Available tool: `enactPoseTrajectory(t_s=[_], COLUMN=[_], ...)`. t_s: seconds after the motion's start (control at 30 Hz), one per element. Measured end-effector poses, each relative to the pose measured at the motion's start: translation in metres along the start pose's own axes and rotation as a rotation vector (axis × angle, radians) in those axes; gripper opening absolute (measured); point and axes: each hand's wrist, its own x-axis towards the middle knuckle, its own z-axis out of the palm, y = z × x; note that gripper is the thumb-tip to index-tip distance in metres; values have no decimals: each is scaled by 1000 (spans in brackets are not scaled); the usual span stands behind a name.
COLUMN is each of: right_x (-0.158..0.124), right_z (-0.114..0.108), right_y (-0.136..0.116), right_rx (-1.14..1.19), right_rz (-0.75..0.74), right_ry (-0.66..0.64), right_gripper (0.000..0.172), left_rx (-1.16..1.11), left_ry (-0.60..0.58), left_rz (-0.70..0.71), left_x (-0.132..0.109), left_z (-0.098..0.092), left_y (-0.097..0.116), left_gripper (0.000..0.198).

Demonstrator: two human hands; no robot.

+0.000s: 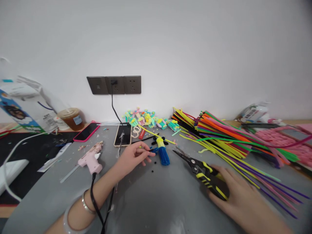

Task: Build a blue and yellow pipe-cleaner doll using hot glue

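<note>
A small pipe-cleaner figure (164, 156), with a yellow top, black round ends and a blue lower part, lies on the grey mat. My left hand (136, 153) is beside it, fingertips pinched on a short blue pipe-cleaner end (153, 150) at the figure's left side. Whether that end is joined to the figure is hard to tell. My right hand (234, 191) is wrapped around the black and yellow handles of a pair of pliers (203, 174). Their narrow jaws point left, toward the figure and apart from it.
A pink glue gun (91, 159) lies left, its black cord passing by my left forearm. Two phones (86, 132) (123, 135), a drink cup (71, 119) and small foam-like pieces (148, 118) sit farther back. Colourful pipe cleaners (219, 130) spread across the right side.
</note>
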Motion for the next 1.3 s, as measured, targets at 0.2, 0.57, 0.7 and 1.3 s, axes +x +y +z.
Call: enactPoseTrajectory(t_s=[0.2,0.57,0.7,1.3], right_x=[19,26,21,36], right_z=[10,18,15,22], right_y=[19,26,12,-37], right_rx=[-147,26,90,71], right_rz=[-39,-172,-203,-524], right_ry=[76,168,214,273], right_gripper=[51,48,53,73], left_rx=[346,711,670,353], left_ry=[194,360,308,83], left_rz=[165,274,306,203], left_x=[3,6,4,-4], left_z=[-7,-16,-12,-3], left_y=[0,-6,-3,14], left_gripper=[16,20,16,20])
